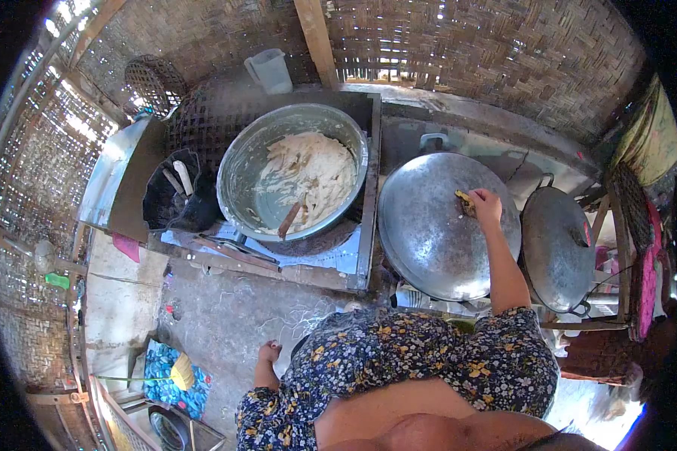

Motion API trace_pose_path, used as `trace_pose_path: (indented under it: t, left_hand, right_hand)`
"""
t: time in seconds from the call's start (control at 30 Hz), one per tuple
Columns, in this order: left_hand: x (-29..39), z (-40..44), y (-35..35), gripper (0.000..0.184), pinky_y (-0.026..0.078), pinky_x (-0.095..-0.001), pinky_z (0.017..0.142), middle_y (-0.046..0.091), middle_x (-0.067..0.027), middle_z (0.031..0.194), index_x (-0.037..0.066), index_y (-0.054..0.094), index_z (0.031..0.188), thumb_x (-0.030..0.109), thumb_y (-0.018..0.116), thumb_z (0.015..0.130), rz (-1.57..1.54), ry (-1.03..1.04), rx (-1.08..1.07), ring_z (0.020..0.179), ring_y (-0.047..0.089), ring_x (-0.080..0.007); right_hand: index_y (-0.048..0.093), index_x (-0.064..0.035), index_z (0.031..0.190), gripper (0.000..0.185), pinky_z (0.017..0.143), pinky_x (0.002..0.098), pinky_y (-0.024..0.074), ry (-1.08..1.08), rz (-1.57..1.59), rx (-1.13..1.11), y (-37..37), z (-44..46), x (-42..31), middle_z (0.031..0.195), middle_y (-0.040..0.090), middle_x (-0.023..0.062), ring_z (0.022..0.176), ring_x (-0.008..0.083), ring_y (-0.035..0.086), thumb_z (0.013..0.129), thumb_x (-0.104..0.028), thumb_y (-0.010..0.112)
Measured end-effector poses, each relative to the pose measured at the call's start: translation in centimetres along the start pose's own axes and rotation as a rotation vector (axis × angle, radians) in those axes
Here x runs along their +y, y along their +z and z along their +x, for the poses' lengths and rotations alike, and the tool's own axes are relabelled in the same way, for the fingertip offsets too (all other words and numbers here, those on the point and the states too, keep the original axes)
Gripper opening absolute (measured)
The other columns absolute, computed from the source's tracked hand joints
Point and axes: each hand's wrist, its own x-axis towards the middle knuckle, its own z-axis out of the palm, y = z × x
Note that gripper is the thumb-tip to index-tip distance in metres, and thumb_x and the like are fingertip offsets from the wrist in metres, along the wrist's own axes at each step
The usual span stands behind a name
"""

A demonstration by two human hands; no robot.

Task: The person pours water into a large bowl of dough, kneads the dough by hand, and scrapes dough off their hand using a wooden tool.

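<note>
My right hand (486, 206) is closed on a small yellow and dark cloth (466, 201) at the top of a large round metal lid (436, 233). The lid's handle is hidden under the hand and cloth. My left hand (270, 351) hangs low beside my body, away from any object, its fingers curled; whether it holds anything is too small to tell. Left of the lid, a wide metal basin (237, 169) holds pale, sticky dough (312, 169), with a brown-handled utensil (289, 221) standing in it.
A second metal lid (560, 244) lies at the right. A dark bucket (174, 197) with tools stands left of the basin, a clear pitcher (271, 72) behind it. On the floor at lower left is a blue patterned cloth (169, 376).
</note>
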Motion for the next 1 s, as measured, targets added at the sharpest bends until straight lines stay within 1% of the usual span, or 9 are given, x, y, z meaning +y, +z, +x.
trace_pose_path:
  t: [0.07,0.17,0.3,0.5,0.67,0.77,0.83,0.93,1.0]
  left_hand:
    - [-1.1,0.2,0.9,0.057,0.044,-0.0338,0.084,0.063,-0.0117,0.096,0.011,0.05,0.118,0.044,0.059,0.073,-0.001,-0.02,0.011,0.094,0.058,-0.0248]
    - [-2.2,0.4,2.1,0.057,0.046,-0.0343,0.081,0.062,-0.0125,0.096,0.01,0.051,0.117,0.044,0.06,0.072,-0.051,-0.021,-0.004,0.093,0.058,-0.026]
    - [-2.8,1.8,3.4,0.056,0.045,-0.0349,0.082,0.061,-0.0151,0.098,0.01,0.052,0.116,0.044,0.06,0.072,-0.03,0.006,0.019,0.094,0.058,-0.0285]
    - [1.4,1.1,1.5,0.053,0.045,-0.0376,0.082,0.06,-0.0177,0.1,0.009,0.053,0.114,0.041,0.059,0.073,-0.161,0.098,0.038,0.094,0.057,-0.0311]
    - [4.7,0.9,0.6,0.048,0.045,-0.0358,0.082,0.06,-0.0166,0.101,0.009,0.054,0.113,0.035,0.061,0.073,-0.066,0.154,0.082,0.095,0.057,-0.0303]
    - [4.5,0.7,1.3,0.047,0.044,-0.0359,0.083,0.059,-0.0159,0.103,0.009,0.055,0.113,0.035,0.06,0.074,-0.099,0.177,0.09,0.096,0.057,-0.0299]
    - [4.2,0.2,1.6,0.047,0.044,-0.0362,0.083,0.059,-0.0158,0.103,0.009,0.055,0.113,0.035,0.06,0.074,-0.071,0.182,0.088,0.096,0.057,-0.03]
    - [3.8,-1.1,1.7,0.046,0.044,-0.036,0.084,0.059,-0.0162,0.104,0.007,0.055,0.112,0.033,0.06,0.075,-0.046,0.132,0.048,0.096,0.056,-0.0304]
    - [2.8,-1.7,1.1,0.045,0.044,-0.0359,0.084,0.059,-0.0165,0.104,0.007,0.055,0.112,0.032,0.06,0.075,-0.012,0.129,0.02,0.097,0.056,-0.0305]
  right_hand:
    - [0.066,-0.0049,0.085,0.028,0.064,0.0314,0.0459,-0.013,-0.01,-0.003,-0.2,0.0,-0.5,0.076,0.065,0.0086,0.069,0.0193,0.062,0.073,-0.03,0.062]
    - [0.065,-0.0047,0.085,0.027,0.064,0.0304,0.0457,-0.036,0.051,-0.002,0.8,0.8,2.4,0.074,0.064,0.0079,0.068,0.0185,0.061,0.074,-0.029,0.062]
    - [0.065,-0.0052,0.085,0.027,0.063,0.0294,0.0454,-0.053,0.022,0.023,0.6,0.0,2.7,0.073,0.064,0.0073,0.067,0.017,0.061,0.074,-0.029,0.062]
    - [0.065,-0.0053,0.086,0.026,0.063,0.0279,0.0449,-0.032,0.102,0.068,0.9,-0.4,3.1,0.073,0.064,0.0064,0.066,0.0152,0.059,0.075,-0.029,0.063]
    - [0.064,-0.0039,0.088,0.027,0.065,0.0268,0.0443,-0.01,0.167,0.037,0.8,-0.6,3.1,0.075,0.063,0.0064,0.069,0.0143,0.058,0.077,-0.029,0.061]
    - [0.064,-0.0038,0.093,0.031,0.069,0.0274,0.0445,-0.036,0.08,0.022,-0.1,-1.1,1.4,0.081,0.064,0.0074,0.074,0.0143,0.058,0.08,-0.031,0.059]
    - [0.063,-0.0046,0.099,0.033,0.074,0.0293,0.0443,-0.039,0.217,-0.004,0.2,-0.9,2.0,0.084,0.064,0.0085,0.079,0.0156,0.058,0.081,-0.032,0.057]
    - [0.059,-0.0076,0.109,0.035,0.08,0.031,0.0432,-0.056,0.242,0.013,0.9,-0.2,4.6,0.097,0.061,0.0092,0.088,0.0177,0.057,0.082,-0.031,0.057]
    - [0.058,-0.0084,0.111,0.035,0.08,0.0322,0.0428,-0.192,0.075,0.205,0.5,-0.9,4.6,0.103,0.059,0.0088,0.091,0.0193,0.055,0.081,-0.028,0.058]
